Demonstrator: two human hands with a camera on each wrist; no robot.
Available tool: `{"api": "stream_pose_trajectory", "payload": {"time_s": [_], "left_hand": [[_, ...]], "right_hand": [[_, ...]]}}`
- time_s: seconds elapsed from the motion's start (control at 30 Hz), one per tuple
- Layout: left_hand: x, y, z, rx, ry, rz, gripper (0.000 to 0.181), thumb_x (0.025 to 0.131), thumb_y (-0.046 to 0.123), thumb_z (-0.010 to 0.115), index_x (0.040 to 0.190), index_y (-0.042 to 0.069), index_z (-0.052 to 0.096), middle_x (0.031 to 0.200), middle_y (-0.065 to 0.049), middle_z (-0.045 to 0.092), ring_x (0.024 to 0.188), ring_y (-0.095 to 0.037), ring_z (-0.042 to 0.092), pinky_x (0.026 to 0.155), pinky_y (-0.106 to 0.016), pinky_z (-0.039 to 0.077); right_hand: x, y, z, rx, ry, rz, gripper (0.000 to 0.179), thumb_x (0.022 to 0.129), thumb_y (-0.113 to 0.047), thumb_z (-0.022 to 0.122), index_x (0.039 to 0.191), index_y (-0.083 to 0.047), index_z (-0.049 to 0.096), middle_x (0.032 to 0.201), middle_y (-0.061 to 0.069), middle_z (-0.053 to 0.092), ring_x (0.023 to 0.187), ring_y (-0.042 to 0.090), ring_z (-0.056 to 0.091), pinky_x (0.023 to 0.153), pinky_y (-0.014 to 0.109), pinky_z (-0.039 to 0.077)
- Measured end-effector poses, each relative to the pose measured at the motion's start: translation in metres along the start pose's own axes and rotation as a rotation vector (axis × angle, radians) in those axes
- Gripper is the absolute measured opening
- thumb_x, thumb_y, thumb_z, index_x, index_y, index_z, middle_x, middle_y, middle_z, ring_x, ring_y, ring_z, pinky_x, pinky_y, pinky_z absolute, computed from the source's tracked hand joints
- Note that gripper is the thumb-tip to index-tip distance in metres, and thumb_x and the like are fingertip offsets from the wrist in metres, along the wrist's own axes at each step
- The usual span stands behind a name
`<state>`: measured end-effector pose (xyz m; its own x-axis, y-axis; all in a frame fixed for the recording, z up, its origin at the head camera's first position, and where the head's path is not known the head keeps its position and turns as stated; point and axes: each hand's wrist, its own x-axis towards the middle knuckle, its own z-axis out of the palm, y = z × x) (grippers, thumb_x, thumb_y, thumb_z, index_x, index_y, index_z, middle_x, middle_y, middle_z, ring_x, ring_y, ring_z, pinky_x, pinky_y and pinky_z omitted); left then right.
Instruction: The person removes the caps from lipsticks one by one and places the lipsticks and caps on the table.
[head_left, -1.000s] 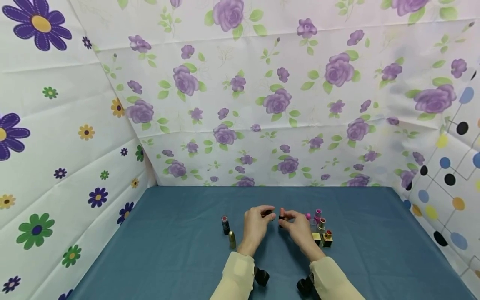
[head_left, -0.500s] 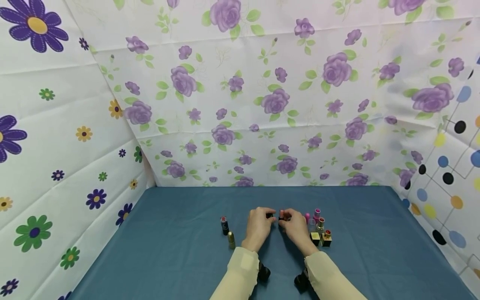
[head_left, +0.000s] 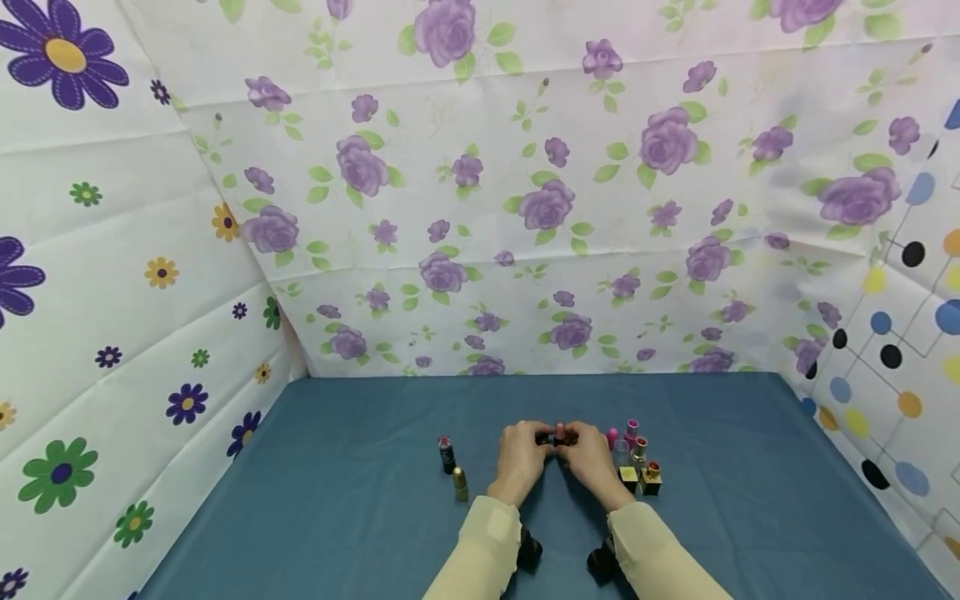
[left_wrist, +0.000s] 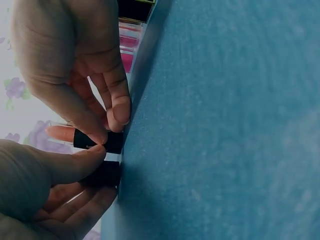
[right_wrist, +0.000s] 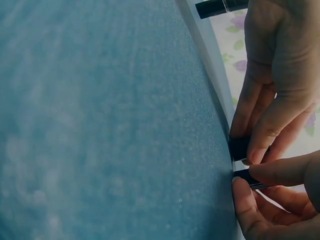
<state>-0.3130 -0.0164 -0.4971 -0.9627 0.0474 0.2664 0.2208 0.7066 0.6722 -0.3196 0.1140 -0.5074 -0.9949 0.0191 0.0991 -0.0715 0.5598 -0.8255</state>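
At mid-table, both hands meet close together in the head view. My right hand (head_left: pixel 592 457) pinches the black base of an uncapped lipstick (left_wrist: pixel 61 133), its coral bullet pointing up. Beside it, my left hand (head_left: pixel 521 457) grips a short black cap (left_wrist: pixel 104 174) between thumb and fingers. In the left wrist view, cap and lipstick both have their lower ends at the blue cloth, with a narrow gap between them. The left thumb tip reaches the lipstick's base. In the right wrist view the right fingers cover much of the lipstick (right_wrist: pixel 246 176).
Left of the hands stand a black lipstick with a red top (head_left: pixel 447 454) and a gold tube (head_left: pixel 461 484). On the right are a pink lipstick (head_left: pixel 632 428), a red one in a gold-and-black base (head_left: pixel 651 480), a gold-topped black cap (head_left: pixel 627 477) and several others.
My left hand has moved right with the black cap, closing most of the gap to the lipstick. The right hand stays near the same place, its fingers now lower around the lipstick.
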Motion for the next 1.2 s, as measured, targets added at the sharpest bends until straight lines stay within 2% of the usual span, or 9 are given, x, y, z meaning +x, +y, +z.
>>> {"api": "stream_pose_trajectory", "payload": {"time_s": [0.17,0.3,0.6,0.7,0.77,0.9,1.0,1.1,1.2], "left_hand": [[-0.002,-0.003,0.002,0.001,0.006,0.004,0.023,0.086,0.004,0.085,0.108,0.011,0.083,0.101,-0.008,0.079,0.090,-0.024,0.074,0.077,-0.038,0.062],[-0.003,-0.004,0.002,-0.017,-0.009,-0.003,0.028,0.085,0.002,0.085,0.112,0.010,0.082,0.104,-0.010,0.078,0.092,-0.027,0.074,0.078,-0.040,0.062],[-0.007,-0.005,0.002,-0.021,-0.039,-0.027,0.039,0.085,0.000,0.085,0.122,0.007,0.077,0.117,-0.015,0.074,0.107,-0.034,0.070,0.090,-0.048,0.059],[-0.009,-0.005,-0.001,-0.019,-0.043,-0.034,0.044,0.084,0.001,0.086,0.126,0.006,0.075,0.119,-0.016,0.073,0.109,-0.035,0.069,0.091,-0.049,0.058],[-0.010,-0.005,-0.004,-0.016,-0.041,-0.031,0.047,0.084,0.003,0.087,0.129,0.006,0.073,0.120,-0.016,0.072,0.110,-0.035,0.068,0.092,-0.049,0.058],[-0.016,-0.002,-0.011,-0.019,-0.036,-0.017,0.050,0.088,0.009,0.085,0.135,0.006,0.069,0.122,-0.016,0.070,0.109,-0.034,0.067,0.090,-0.048,0.057],[-0.019,0.000,-0.017,-0.048,-0.042,-0.013,0.047,0.095,0.013,0.079,0.139,0.005,0.066,0.124,-0.016,0.068,0.108,-0.034,0.066,0.085,-0.047,0.058],[-0.021,0.003,-0.024,-0.085,-0.040,-0.010,0.044,0.099,0.015,0.074,0.141,0.005,0.064,0.125,-0.017,0.066,0.109,-0.036,0.066,0.082,-0.046,0.058],[-0.022,0.006,-0.029,-0.113,-0.039,-0.014,0.042,0.102,0.018,0.071,0.142,0.007,0.064,0.127,-0.016,0.066,0.113,-0.037,0.065,0.083,-0.046,0.058]], "right_hand": [[-0.001,-0.002,0.000,-0.032,-0.014,-0.011,0.015,0.094,0.006,0.071,0.108,0.006,0.073,0.089,0.013,0.070,0.068,0.018,0.063,0.059,0.035,0.055],[0.000,-0.002,0.000,-0.066,-0.021,-0.028,0.021,0.090,0.012,0.065,0.109,0.007,0.074,0.087,0.013,0.069,0.069,0.020,0.061,0.058,0.035,0.051],[0.000,0.003,-0.003,-0.076,-0.060,-0.034,0.035,0.088,0.014,0.056,0.118,0.006,0.072,0.090,0.012,0.067,0.073,0.022,0.055,0.063,0.035,0.042],[-0.002,0.002,-0.005,-0.048,-0.093,-0.044,0.043,0.087,0.014,0.056,0.128,0.008,0.066,0.099,0.015,0.067,0.074,0.022,0.054,0.062,0.035,0.041],[-0.004,0.002,-0.007,-0.023,-0.116,-0.039,0.052,0.087,0.012,0.056,0.138,0.008,0.060,0.113,0.020,0.065,0.077,0.022,0.054,0.064,0.035,0.042],[-0.009,-0.001,-0.013,0.024,-0.156,-0.023,0.065,0.088,0.009,0.059,0.152,0.008,0.045,0.135,0.029,0.053,0.084,0.023,0.056,0.067,0.037,0.045],[-0.013,-0.005,-0.018,0.015,-0.147,-0.040,0.064,0.092,0.006,0.062,0.153,0.006,0.043,0.137,0.029,0.050,0.091,0.026,0.060,0.071,0.040,0.050],[-0.018,-0.008,-0.022,-0.013,-0.106,-0.081,0.059,0.096,0.002,0.064,0.152,0.005,0.045,0.136,0.028,0.052,0.103,0.033,0.065,0.079,0.046,0.055],[-0.023,-0.014,-0.026,-0.004,-0.064,-0.124,0.057,0.097,0.002,0.062,0.152,0.004,0.046,0.137,0.028,0.052,0.116,0.043,0.063,0.088,0.053,0.056]]}}
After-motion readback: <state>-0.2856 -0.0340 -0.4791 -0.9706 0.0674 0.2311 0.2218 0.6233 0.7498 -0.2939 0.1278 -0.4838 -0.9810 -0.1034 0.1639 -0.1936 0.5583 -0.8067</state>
